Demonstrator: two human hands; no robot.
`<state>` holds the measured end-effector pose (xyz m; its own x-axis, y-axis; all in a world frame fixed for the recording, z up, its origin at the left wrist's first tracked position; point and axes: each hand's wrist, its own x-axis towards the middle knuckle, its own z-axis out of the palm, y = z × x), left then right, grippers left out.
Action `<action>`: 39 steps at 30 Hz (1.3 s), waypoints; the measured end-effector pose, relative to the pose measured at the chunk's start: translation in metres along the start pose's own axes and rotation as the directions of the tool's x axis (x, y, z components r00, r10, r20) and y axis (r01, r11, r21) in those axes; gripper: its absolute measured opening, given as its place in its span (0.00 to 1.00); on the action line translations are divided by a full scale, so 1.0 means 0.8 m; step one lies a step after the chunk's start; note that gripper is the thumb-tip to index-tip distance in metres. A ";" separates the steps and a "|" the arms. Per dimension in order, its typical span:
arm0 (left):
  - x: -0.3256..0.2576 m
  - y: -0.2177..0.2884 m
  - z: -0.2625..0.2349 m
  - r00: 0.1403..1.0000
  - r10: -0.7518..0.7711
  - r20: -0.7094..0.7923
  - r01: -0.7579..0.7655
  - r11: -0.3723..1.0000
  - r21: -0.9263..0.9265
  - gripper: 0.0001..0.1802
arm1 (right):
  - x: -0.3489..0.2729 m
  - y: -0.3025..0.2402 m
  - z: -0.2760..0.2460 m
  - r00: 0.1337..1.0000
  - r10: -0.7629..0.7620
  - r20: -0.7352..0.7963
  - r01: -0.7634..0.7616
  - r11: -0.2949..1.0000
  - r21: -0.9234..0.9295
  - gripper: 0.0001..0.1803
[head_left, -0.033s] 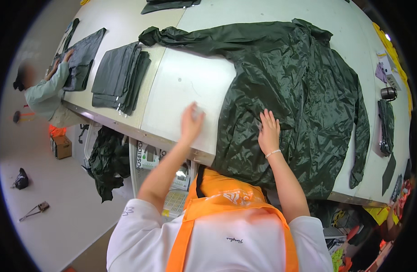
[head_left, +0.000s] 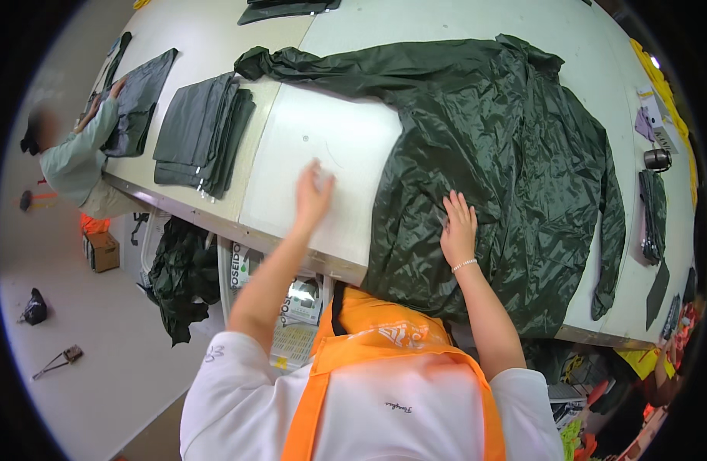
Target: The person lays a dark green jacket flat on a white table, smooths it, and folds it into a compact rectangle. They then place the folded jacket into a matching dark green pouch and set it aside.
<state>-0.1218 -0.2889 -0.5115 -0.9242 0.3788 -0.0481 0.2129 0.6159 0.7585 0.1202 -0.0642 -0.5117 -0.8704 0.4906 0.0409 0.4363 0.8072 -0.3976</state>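
Note:
A dark green rain jacket (head_left: pixel 438 138) lies spread over the white table (head_left: pixel 323 127), one sleeve stretched to the left and the other bent down the right side. My right hand (head_left: pixel 459 230) rests flat on the jacket's lower front, fingers stretched out. Left of the jacket's edge, my left hand (head_left: pixel 313 196) hovers over the bare tabletop, touching no cloth. It is blurred by motion, but thumb and fingers look apart, and I make out nothing between them.
A pile of folded dark garments (head_left: pixel 192 134) lies to the left. Beyond it, a co-worker (head_left: pixel 81 150) handles another dark garment (head_left: pixel 142 104). At the right are a black cylindrical object (head_left: pixel 658 159) and a packed dark garment (head_left: pixel 653 215). Dark cloth (head_left: pixel 183 269) hangs below the table edge.
My left hand has moved slightly left and away from me, farther from the jacket's edge. My right hand has stayed almost in place on the jacket.

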 end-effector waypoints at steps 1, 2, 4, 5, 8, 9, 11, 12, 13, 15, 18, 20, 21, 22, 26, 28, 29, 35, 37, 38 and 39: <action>0.057 -0.026 -0.012 0.997 0.041 -0.070 -0.040 0.999 0.012 0.32 | -0.004 0.001 0.001 1.000 -0.013 -0.017 0.013 1.000 -0.018 0.25; 0.119 -0.036 -0.028 0.992 0.052 -0.113 -0.047 0.998 0.043 0.35 | -0.003 0.000 0.004 0.998 -0.035 -0.050 0.033 0.998 -0.051 0.27; 0.242 -0.061 -0.062 0.956 0.132 -0.262 -0.093 0.983 0.157 0.41 | 0.001 -0.001 0.003 0.998 -0.035 -0.061 0.031 0.997 -0.071 0.28; 0.294 -0.063 -0.078 0.927 0.176 -0.331 -0.100 0.966 0.237 0.43 | 0.001 -0.002 0.005 0.998 -0.028 -0.062 0.023 0.997 -0.079 0.28; 0.402 -0.048 -0.121 0.935 -0.005 -0.354 0.083 0.975 0.204 0.52 | 0.005 -0.005 0.005 0.998 0.006 -0.070 -0.012 0.997 -0.076 0.30; 0.425 -0.046 -0.130 0.931 -0.074 -0.359 0.158 0.965 0.210 0.54 | 0.005 -0.008 0.003 0.998 0.018 -0.061 -0.023 0.996 -0.084 0.30; 0.467 -0.065 -0.143 0.927 -0.220 -0.304 0.270 0.953 0.136 0.51 | 0.002 -0.008 0.006 0.997 -0.003 -0.076 -0.002 0.998 -0.067 0.30; 0.472 -0.067 -0.143 0.931 -0.185 -0.313 0.252 0.949 0.188 0.44 | 0.004 -0.009 0.006 0.997 -0.002 -0.078 -0.003 0.998 -0.066 0.29; 0.475 -0.069 -0.145 0.934 -0.150 -0.324 0.235 0.941 0.241 0.36 | 0.009 -0.008 0.005 0.997 0.001 -0.078 -0.007 0.997 -0.074 0.29; 0.461 -0.063 -0.132 0.923 -0.062 -0.380 0.085 0.995 0.044 0.14 | 0.010 -0.012 0.001 0.998 0.007 -0.064 -0.012 0.996 -0.083 0.29; 0.374 0.010 -0.111 0.771 0.379 -0.511 -0.431 0.902 0.020 0.06 | 0.014 -0.015 0.001 0.995 0.075 -0.071 -0.076 0.997 -0.012 0.23; 0.272 0.078 -0.104 0.569 0.651 -0.503 -0.659 0.726 0.194 0.09 | 0.018 -0.012 -0.002 0.980 0.124 -0.155 -0.111 0.990 0.092 0.15; 0.218 0.098 -0.100 0.541 0.695 -0.473 -0.694 0.687 0.216 0.11 | 0.027 -0.019 -0.008 0.957 0.265 -0.120 -0.207 0.909 0.361 0.15; 0.160 0.112 -0.094 0.572 0.690 -0.444 -0.706 0.690 0.162 0.14 | 0.036 -0.036 -0.021 0.918 0.393 -0.047 -0.289 0.746 0.600 0.15; -0.035 0.144 -0.068 0.733 0.642 -0.226 -0.664 0.747 -0.029 0.17 | 0.072 -0.139 -0.110 0.921 0.294 0.255 -0.332 0.251 0.909 0.17; -0.090 0.147 -0.057 0.769 0.630 -0.110 -0.638 0.745 -0.196 0.16 | 0.068 -0.176 -0.127 0.957 0.212 0.198 -0.246 0.231 0.941 0.15; -0.114 0.142 -0.052 0.795 0.606 -0.031 -0.589 0.760 -0.274 0.16 | 0.066 -0.181 -0.127 0.969 0.204 0.139 -0.194 0.278 0.941 0.13; -0.157 0.138 -0.094 0.850 0.525 0.043 -0.477 0.803 -0.357 0.14 | 0.017 -0.150 -0.120 0.922 0.246 0.297 -0.347 0.193 0.918 0.07; -0.161 0.136 -0.088 0.865 0.425 -0.267 -0.500 0.780 -0.377 0.17 | 0.010 -0.154 -0.122 0.936 0.217 0.278 -0.314 0.153 0.937 0.07; -0.158 0.138 -0.091 0.835 0.423 -0.351 -0.524 0.806 -0.275 0.21 | 0.007 -0.156 -0.123 0.950 0.197 0.244 -0.278 0.171 0.945 0.07; -0.152 0.148 -0.091 0.850 0.443 -0.286 -0.512 0.822 -0.249 0.20 | 0.005 -0.156 -0.122 0.961 0.178 0.210 -0.242 0.186 0.952 0.07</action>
<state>-0.0073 -0.3121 -0.3688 -0.7817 0.3970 0.4810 0.5694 0.1397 0.8101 0.0841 -0.1309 -0.3727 -0.8071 0.5464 -0.2239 0.0751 -0.2811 -0.9567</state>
